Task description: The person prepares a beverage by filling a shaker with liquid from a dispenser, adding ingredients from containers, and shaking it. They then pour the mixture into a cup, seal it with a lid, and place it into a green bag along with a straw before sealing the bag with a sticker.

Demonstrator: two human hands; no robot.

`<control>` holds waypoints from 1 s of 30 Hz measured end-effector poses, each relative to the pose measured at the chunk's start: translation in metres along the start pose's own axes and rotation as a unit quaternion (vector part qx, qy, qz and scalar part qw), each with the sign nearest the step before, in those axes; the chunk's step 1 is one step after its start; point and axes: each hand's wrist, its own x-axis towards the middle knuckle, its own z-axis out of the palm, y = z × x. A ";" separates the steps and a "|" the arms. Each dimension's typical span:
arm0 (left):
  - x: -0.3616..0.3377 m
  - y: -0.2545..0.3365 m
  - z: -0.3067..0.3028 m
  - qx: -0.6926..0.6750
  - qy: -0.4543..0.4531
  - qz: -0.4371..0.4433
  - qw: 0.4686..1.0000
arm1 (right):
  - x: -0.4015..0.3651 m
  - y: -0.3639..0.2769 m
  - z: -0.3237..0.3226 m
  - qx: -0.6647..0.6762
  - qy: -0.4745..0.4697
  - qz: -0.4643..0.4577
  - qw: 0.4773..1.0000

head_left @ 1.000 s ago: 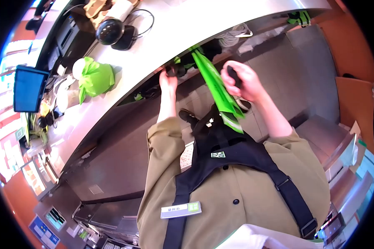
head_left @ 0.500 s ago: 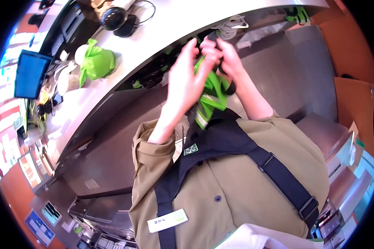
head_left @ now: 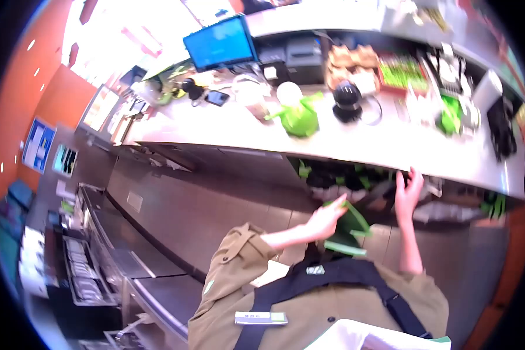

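My left hand (head_left: 325,220) is closed on the upper edge of a dark green piece with bright green edging (head_left: 350,228), which hangs in front of the black apron (head_left: 347,273). The piece is blurred, and its exact kind is unclear. To its right, my right hand (head_left: 408,195) is raised beside the counter's front edge, with its fingers apart and nothing visible in them. Black and green items (head_left: 338,175) lie on the shelf under the counter, close to both hands.
On the white counter (head_left: 210,128) stand a tied green bag (head_left: 299,119), a black round device (head_left: 347,100), a monitor (head_left: 220,44), a phone (head_left: 217,98) and a red tray (head_left: 401,73). A metal worktop (head_left: 157,297) runs along the lower left.
The view has swung, showing more of the counter. My hands, close together around the green and black material before, are now apart; my right hand has let go, while my left keeps the green piece.
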 end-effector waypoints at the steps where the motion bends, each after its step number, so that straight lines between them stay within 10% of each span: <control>1: -0.001 -0.005 0.007 0.001 -0.006 -0.019 1.000 | -0.011 -0.036 0.002 0.000 -0.040 -0.111 0.993; 3: 0.010 -0.003 0.018 -0.006 -0.102 -0.117 0.988 | -0.055 -0.060 0.015 -0.055 -0.294 -0.252 0.920; 5: 0.025 -0.016 0.050 0.017 -0.108 -0.118 0.987 | -0.078 0.007 0.026 -0.123 -0.463 -0.002 0.878; 6: 0.032 -0.010 0.060 0.025 -0.133 -0.103 0.985 | -0.088 0.057 0.020 -0.225 -0.534 -0.041 0.814; 8: 0.043 0.010 0.085 -0.010 -0.175 -0.042 0.984 | -0.095 0.068 0.034 -0.450 -0.711 0.081 0.534; 15: 0.020 0.048 0.091 -0.061 -0.075 0.202 0.975 | -0.187 0.048 0.220 -0.124 -0.655 0.011 0.746; 16: 0.000 0.041 0.067 -0.058 -0.169 0.180 0.967 | -0.194 0.045 0.244 -0.109 -0.650 0.020 0.752; 17: -0.014 0.037 0.044 -0.054 -0.259 0.159 0.951 | -0.194 0.044 0.260 -0.106 -0.647 0.028 0.755; 25: -0.060 0.034 0.008 -0.101 -0.127 -0.086 0.983 | -0.165 0.091 0.192 -0.203 -0.654 0.064 0.726; 30: -0.102 -0.030 0.021 -0.106 0.052 -0.065 0.991 | -0.134 0.059 0.179 -0.202 -0.711 0.043 0.673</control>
